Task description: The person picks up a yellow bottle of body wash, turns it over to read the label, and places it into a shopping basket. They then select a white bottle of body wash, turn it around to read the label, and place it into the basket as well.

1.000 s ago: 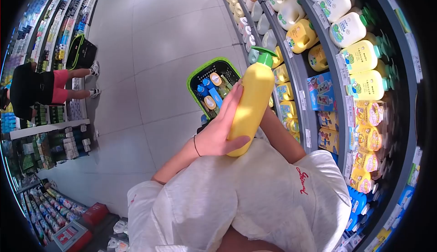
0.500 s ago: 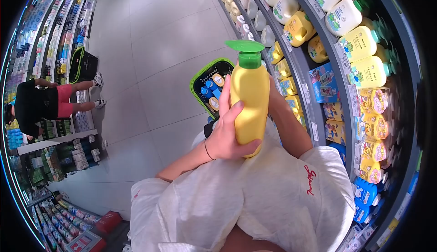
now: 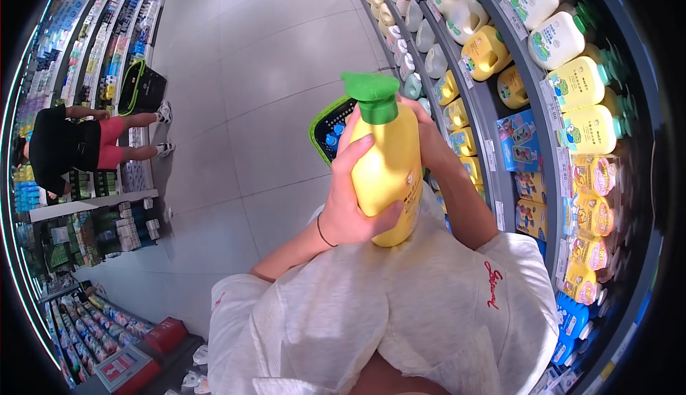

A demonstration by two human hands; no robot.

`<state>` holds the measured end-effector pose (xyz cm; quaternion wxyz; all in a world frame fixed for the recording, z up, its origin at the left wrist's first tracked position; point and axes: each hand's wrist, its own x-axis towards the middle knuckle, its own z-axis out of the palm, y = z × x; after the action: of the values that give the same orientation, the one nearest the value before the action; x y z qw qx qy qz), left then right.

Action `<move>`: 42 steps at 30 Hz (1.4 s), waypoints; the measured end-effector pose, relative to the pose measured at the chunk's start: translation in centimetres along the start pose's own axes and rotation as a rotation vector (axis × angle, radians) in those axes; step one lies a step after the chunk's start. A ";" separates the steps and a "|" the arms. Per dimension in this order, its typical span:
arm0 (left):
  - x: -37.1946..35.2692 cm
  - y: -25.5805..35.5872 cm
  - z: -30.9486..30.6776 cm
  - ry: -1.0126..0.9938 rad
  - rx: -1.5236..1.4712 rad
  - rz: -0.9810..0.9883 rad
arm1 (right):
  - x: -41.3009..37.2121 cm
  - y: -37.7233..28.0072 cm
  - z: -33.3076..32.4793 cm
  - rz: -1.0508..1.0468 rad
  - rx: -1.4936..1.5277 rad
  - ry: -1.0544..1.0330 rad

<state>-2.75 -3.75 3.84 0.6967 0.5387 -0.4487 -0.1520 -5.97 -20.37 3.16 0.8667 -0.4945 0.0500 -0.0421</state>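
A yellow pump bottle [image 3: 382,170] with a green pump head [image 3: 371,95] is held in front of my chest, tilted slightly to the left. My left hand [image 3: 354,206] wraps round its left side, fingers and thumb pressed on the yellow body. On the far right side, my right hand [image 3: 429,134] grips the bottle near its shoulder; part of that hand is hidden behind it. Some dark print shows along the bottle's right side. Beyond the bottle is a black basket with a green rim [image 3: 315,138], partly covered, with blue-capped items [image 3: 334,138] inside.
Shelves of yellow bottles [image 3: 580,83], white bottles [image 3: 557,41] and boxed goods [image 3: 519,141] rise close on my right. Across the tiled floor [image 3: 275,59], a person in a black top [image 3: 61,138] stands by the left shelves near another black basket [image 3: 148,89].
The bottle has turned in my hands, bringing print into view on its right side. Its pump head has shifted left and now covers more of the basket.
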 end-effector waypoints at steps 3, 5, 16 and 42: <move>-0.1 0.3 0.0 0.016 -0.020 -0.097 | 0.2 0.1 0.4 0.077 0.021 0.076; 0.0 0.2 0.0 0.016 -0.004 -0.129 | 0.2 0.2 0.2 0.086 0.010 0.066; -0.6 -1.8 0.3 0.046 0.051 0.025 | 0.3 2.6 -1.8 0.100 0.016 0.049; -0.7 -2.9 0.8 -0.036 0.070 0.062 | -1.7 2.8 -2.7 0.131 0.034 0.161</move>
<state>-3.02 -4.84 0.91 0.6736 0.5456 -0.4828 -0.1244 -7.92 -21.05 -0.51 0.8689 -0.4706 0.1512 -0.0257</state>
